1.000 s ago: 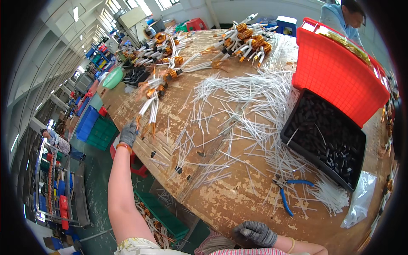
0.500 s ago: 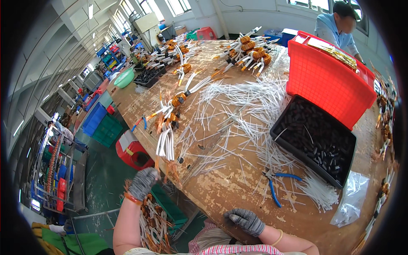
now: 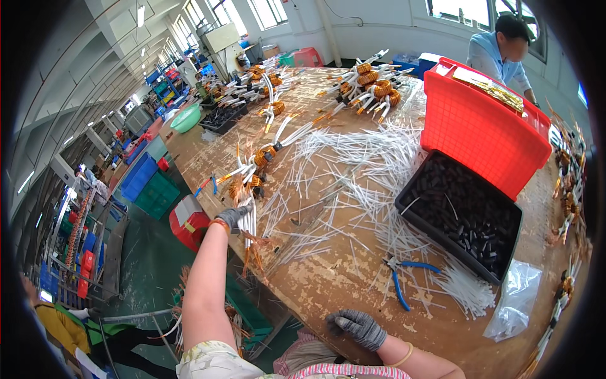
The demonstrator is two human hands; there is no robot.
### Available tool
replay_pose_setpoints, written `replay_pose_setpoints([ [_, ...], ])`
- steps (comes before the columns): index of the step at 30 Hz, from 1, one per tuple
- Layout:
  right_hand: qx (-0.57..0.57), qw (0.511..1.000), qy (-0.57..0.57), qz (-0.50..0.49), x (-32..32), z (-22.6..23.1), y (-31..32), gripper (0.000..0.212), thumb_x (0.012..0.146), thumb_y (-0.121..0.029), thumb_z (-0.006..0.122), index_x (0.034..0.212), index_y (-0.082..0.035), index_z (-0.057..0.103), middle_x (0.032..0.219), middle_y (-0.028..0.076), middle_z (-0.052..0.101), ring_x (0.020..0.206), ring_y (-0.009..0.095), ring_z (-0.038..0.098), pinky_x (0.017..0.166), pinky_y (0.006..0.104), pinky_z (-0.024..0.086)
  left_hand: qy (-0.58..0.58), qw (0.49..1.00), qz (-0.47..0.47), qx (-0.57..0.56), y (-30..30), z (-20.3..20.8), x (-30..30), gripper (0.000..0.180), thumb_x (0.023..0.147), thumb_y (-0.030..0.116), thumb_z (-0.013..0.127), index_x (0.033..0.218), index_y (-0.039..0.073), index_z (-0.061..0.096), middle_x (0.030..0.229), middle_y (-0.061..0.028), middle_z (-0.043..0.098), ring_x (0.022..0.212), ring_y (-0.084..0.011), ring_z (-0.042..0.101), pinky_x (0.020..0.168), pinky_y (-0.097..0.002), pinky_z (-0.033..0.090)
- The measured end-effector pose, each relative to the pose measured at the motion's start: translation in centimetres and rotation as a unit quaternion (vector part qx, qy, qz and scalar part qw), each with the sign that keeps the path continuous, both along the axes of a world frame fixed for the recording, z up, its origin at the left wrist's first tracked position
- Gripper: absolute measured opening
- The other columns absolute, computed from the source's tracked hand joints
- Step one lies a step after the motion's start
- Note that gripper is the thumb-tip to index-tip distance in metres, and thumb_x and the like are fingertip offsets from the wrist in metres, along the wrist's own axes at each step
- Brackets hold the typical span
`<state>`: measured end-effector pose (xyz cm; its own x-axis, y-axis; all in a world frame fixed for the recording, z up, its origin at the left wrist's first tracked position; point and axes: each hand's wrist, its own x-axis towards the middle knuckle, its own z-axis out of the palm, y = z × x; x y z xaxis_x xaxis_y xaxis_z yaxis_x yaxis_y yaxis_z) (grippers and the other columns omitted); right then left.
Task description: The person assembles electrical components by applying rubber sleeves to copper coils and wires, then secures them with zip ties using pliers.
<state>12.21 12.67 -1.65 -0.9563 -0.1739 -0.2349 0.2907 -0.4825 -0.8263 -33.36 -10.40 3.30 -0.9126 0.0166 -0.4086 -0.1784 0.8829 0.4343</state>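
My left hand [image 3: 232,216], in a grey knit glove, reaches to the table's left edge. Its fingers close on the white-sleeved wires [image 3: 250,222] of a copper coil bundle, whose bare copper ends hang toward the edge. Copper-wound ring coils [image 3: 265,155] with white leads lie just beyond. At the front edge rests my right hand [image 3: 358,328], also gloved, its fingers curled together with nothing visible in them. Blue-handled cutters [image 3: 396,284] lie ahead of it, beside many loose white cable ties [image 3: 360,170].
A black tray [image 3: 464,215] of small black sleeves leans near a red basket [image 3: 483,126] on the right. More coils [image 3: 372,88] lie at the back. A clear plastic bag [image 3: 516,300] is at right. A person [image 3: 499,54] in blue works across the table.
My left hand has moved up and right from beside the table edge to the white wires, and its fingers now close on them. My right hand has barely moved. The view has shifted slightly.
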Motion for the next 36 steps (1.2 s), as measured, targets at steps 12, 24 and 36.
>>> replay_pose_setpoints([
  [12,-0.025,0.999,0.009,0.033,-0.1,0.7,-1.0,0.028,0.094,-0.017,0.05,0.112,0.002,0.058,0.099,0.005,0.063,0.088,0.011,0.057,0.081,0.0247,0.046,-0.016,0.876,0.123,0.467,-6.7,-1.2,-0.5,0.021,0.064,0.015,0.066,0.08,0.003,0.063,0.065,-0.0104,0.06,0.054,-0.024,0.057,0.052,-0.0347,0.048],
  [24,-0.018,0.999,0.027,-0.012,-0.1,-0.1,-0.3,0.031,0.092,-0.02,0.052,0.11,0.004,0.057,0.094,0.009,0.064,0.084,0.016,0.06,0.077,0.0285,0.049,0.036,0.72,-0.025,0.693,-9.3,14.7,21.3,0.048,0.066,-0.004,0.061,0.113,-0.003,0.05,0.1,-0.0126,0.059,0.095,-0.0262,0.061,0.089,-0.0424,0.052],
  [36,0.071,0.983,0.163,-0.056,0.3,5.3,-3.5,0.064,0.085,-0.037,0.059,0.133,-0.003,0.036,0.118,0.013,0.055,0.105,0.021,0.054,0.09,0.0343,0.043,0.358,0.781,-0.108,0.501,-4.5,11.3,32.5,0.064,0.058,0.001,0.063,0.12,0.001,0.045,0.108,-0.0113,0.046,0.097,-0.023,0.055,0.085,-0.0322,0.046],
])
